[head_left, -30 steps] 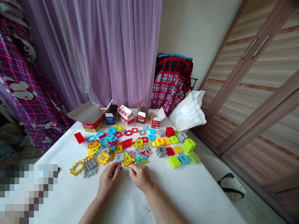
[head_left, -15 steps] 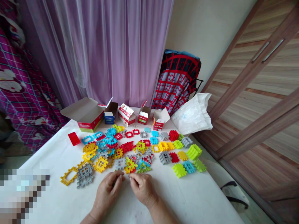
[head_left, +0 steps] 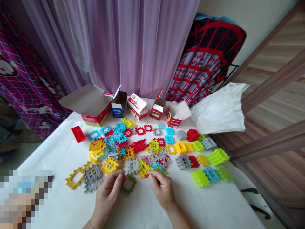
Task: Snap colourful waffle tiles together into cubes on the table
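Moved apart: left grip pinches green tile (right grip curled).

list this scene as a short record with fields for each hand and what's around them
surface: white table
left hand: grips the edge of a dark green frame tile
right hand: fingers curled at the near edge of the tile pile, hold unclear
tiles: many colours, spread mid-table
behind: open cardboard boxes, white bag at right
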A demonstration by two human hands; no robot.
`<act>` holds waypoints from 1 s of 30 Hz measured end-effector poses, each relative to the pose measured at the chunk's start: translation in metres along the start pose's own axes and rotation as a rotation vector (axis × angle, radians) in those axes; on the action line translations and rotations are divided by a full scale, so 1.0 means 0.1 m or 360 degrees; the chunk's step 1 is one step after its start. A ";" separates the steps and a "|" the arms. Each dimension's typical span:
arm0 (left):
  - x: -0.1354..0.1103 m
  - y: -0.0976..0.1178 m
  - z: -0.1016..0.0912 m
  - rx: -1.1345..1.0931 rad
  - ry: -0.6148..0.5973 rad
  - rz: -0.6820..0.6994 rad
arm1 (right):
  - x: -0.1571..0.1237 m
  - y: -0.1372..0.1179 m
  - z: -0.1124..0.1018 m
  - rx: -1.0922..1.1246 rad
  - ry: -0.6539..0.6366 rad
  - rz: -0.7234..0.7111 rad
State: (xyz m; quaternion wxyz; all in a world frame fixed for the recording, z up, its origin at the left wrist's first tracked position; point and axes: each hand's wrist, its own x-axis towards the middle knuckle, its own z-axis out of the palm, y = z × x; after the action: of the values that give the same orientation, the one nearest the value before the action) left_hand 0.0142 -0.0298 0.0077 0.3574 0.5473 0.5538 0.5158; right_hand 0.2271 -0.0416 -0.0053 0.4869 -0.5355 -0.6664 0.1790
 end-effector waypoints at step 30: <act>-0.02 -0.11 -0.59 0.0851 0.0226 0.0472 | -0.09 0.32 0.10 -0.0201 -0.0043 -0.0115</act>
State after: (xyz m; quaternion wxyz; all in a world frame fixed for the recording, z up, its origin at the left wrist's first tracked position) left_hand -0.0448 -0.0414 0.0092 0.0823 0.6593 0.6075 0.4353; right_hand 0.2354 -0.0358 -0.0381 0.4493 -0.5381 -0.7019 0.1261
